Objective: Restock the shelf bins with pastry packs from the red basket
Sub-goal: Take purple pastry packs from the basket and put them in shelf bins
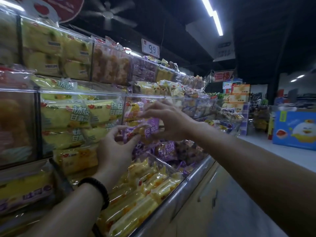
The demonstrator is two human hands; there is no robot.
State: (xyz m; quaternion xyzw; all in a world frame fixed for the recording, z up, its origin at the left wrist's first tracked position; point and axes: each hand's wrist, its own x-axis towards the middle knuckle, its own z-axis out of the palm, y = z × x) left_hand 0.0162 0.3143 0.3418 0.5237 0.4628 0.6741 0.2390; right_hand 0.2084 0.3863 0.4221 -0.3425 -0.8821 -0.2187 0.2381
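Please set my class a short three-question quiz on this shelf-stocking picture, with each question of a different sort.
1. True or false: the left hand and the right hand are both on the same purple pack.
2. Which wrist wears the black bracelet? A) left B) right C) both
3. Fill in: the price sign above the top shelf reads ___.

Key: 1 true; 2 A; 3 9.9
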